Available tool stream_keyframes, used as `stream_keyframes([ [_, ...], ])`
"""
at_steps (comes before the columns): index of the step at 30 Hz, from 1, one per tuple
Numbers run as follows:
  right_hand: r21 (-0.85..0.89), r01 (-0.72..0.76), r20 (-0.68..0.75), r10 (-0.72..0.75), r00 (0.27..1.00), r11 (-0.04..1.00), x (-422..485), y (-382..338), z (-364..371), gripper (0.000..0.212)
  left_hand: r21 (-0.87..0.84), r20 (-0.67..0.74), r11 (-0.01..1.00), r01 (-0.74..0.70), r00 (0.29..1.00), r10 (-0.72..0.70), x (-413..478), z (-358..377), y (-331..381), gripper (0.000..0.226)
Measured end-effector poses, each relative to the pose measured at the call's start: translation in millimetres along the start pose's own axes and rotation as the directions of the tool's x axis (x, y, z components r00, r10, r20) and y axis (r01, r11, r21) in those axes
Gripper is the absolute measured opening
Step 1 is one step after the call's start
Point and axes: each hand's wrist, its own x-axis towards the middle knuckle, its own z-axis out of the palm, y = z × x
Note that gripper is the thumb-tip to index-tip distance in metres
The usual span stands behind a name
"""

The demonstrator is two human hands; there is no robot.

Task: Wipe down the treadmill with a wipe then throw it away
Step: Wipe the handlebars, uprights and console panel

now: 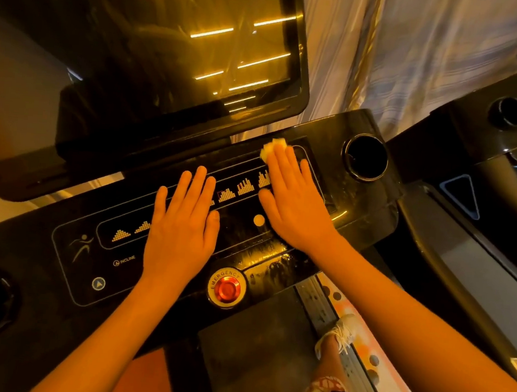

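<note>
Pressing the wipe (271, 148) onto the treadmill console (54, 271) with the right hand (294, 199), fingers (285, 163) straight and together, wipe poking out past them. Left hand (181, 226) lies flat mid-panel, fingers slightly apart. Cup holder (366, 157) is just right of the wipe, screen (170, 45) above, red emergency button (226, 287) below.

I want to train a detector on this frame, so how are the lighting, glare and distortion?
Head view: warm amber light tints everything; the screen mirrors bright light strips; streaky sheen glints on the console near the right hand; the wipe under its fingertips is overexposed and a little soft; the wide-angle lens bows the console edges; the corners fall dark.
</note>
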Motion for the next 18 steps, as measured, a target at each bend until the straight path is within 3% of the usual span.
stream_keyframes([
  [4, -0.035, 0.069, 0.055, -0.067, 0.996, 0.997, -48, 13, 8, 0.068, 0.008, -0.003, 1.0, 0.001, 1.0, -0.001, 0, 1, 0, 0.058],
  [12, -0.049, -0.016, -0.016, 0.015, 1.0, 0.999, 20, 5, -1, 0.067, 0.01, 0.004, 1.0, -0.001, 1.0, 0.001, 0, 1, 0, 0.058],
  [18, -0.027, -0.029, 0.025, 0.03, 0.999, 0.999, -71, 13, 14, 0.067, 0.004, 0.003, 1.0, 0.006, 1.0, -0.006, 0, 1, 0, 0.057],
])
